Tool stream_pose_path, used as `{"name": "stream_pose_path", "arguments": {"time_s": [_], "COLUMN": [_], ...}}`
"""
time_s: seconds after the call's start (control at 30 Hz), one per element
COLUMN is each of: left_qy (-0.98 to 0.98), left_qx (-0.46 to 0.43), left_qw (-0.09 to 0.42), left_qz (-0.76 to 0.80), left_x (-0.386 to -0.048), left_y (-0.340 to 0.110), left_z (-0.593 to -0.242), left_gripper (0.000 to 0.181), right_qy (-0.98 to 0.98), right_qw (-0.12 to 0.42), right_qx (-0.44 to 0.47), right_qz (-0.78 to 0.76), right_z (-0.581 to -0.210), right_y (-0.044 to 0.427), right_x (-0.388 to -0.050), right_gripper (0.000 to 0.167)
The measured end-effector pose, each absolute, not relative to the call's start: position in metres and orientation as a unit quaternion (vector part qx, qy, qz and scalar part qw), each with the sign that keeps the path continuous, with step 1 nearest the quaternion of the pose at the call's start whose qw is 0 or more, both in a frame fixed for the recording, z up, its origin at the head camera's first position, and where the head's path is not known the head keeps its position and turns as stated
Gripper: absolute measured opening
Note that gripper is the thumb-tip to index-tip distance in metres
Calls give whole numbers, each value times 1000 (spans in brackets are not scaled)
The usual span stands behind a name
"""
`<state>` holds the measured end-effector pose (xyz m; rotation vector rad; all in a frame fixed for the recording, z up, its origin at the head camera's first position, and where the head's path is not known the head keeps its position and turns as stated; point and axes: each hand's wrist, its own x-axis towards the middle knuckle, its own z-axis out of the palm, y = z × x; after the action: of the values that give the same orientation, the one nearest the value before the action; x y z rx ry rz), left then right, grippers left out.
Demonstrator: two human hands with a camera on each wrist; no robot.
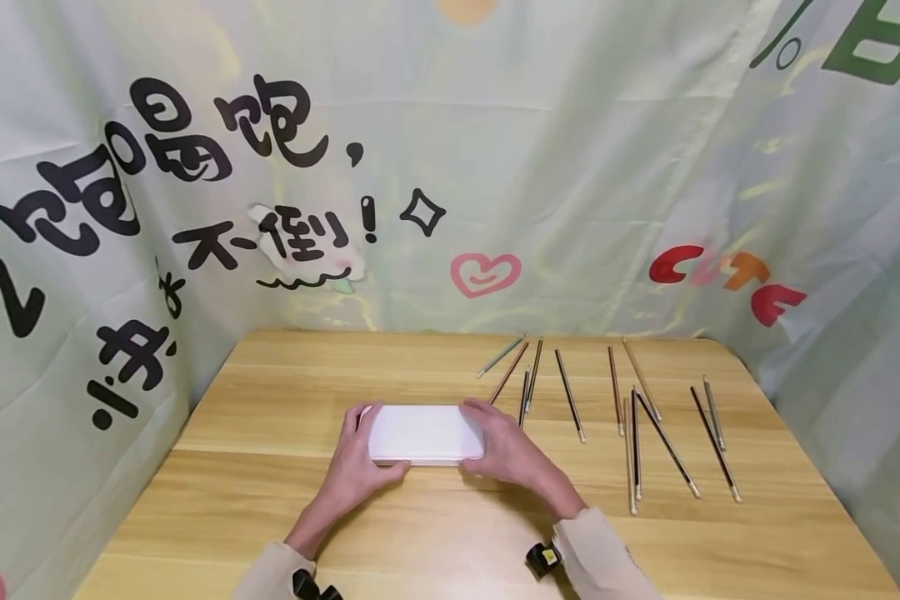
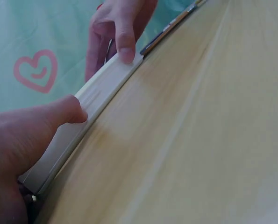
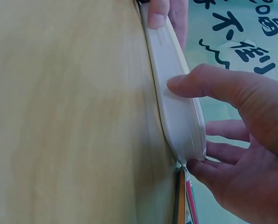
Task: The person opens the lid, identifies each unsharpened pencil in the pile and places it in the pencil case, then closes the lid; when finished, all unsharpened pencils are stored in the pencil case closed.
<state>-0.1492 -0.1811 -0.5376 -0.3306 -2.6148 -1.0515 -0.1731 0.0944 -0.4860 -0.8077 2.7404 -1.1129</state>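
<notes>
A white rectangular case (image 1: 426, 433) with rounded corners lies flat near the middle of the wooden table in the head view. My left hand (image 1: 362, 457) grips its left end, thumb on the near side and fingers round the far side. At the opposite end my right hand (image 1: 512, 446) holds it the same way. In the right wrist view, the thumb of the right hand (image 3: 251, 135) presses the side wall of the case (image 3: 174, 107), and a seam runs along its upper edge. The left wrist view shows both thumbs on the near wall of the case (image 2: 101, 95).
Several pencils lie scattered on the right half of the table, among them a dark pencil (image 1: 569, 396), a reddish pencil (image 1: 616, 392) and a grey pencil (image 1: 713, 412). Behind the table (image 1: 270, 500) hangs a printed curtain (image 1: 570, 183), which also closes both sides.
</notes>
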Motion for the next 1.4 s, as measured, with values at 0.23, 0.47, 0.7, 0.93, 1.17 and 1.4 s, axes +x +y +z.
{"name": "stream_pose_path", "arguments": {"time_s": [0.23, 0.47, 0.7, 0.93, 1.17, 1.4], "left_qy": [-908, -908, -907, -908, -905, -900], "left_qx": [-105, -102, -111, -113, -99, -98], "left_qw": [166, 191, 202, 189, 138, 86], "left_qz": [-370, -357, -354, -356, -390, -415], "left_x": [-147, -145, -144, -145, -145, -149], "left_y": [-176, -174, -170, -169, -180, -193], "left_z": [-535, -535, -535, -537, -534, -525], "left_gripper": [102, 101, 101, 104, 108, 111], "right_qy": [889, 894, 895, 887, 847, 798], "right_qw": [37, 37, 34, 43, 116, 167], "right_qx": [-264, -260, -259, -257, -256, -260], "right_qz": [-372, -362, -362, -382, -452, -518], "right_z": [-478, -474, -472, -473, -476, -477], "right_y": [99, 98, 101, 106, 115, 129], "right_x": [-178, -180, -178, -178, -180, -186], "right_gripper": [86, 86, 84, 79, 77, 60]}}
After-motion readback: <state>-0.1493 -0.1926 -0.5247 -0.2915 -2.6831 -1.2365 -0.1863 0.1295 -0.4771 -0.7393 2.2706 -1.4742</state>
